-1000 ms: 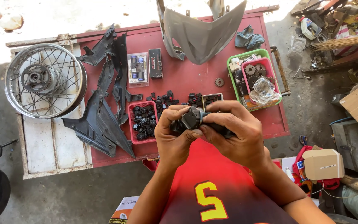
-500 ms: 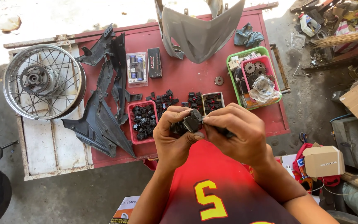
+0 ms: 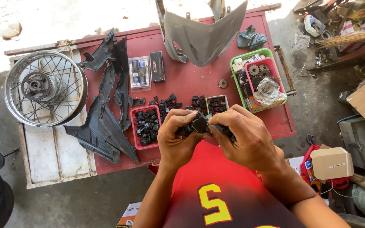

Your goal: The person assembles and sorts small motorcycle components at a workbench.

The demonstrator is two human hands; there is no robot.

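Note:
Both my hands meet over the near edge of the red table (image 3: 182,82). My left hand (image 3: 178,139) grips a small black plastic part (image 3: 197,124), and my right hand (image 3: 243,135) pinches the same part from the right, with a dark piece sticking out under its fingers. Just behind my hands sit a small red basket (image 3: 138,141) full of black parts, a loose heap of black parts (image 3: 165,103) and a small white box (image 3: 217,103) of them.
A grey fairing (image 3: 199,33), black plastic panels (image 3: 106,114), a spoked wheel (image 3: 43,88), two packaged items (image 3: 139,72) and a green basket (image 3: 238,86) with sprockets lie on the table. A cardboard box (image 3: 331,162) and clutter lie on the floor to the right.
My hands have stayed together on the black part, with only slight turning of the fingers. The view has shifted a little.

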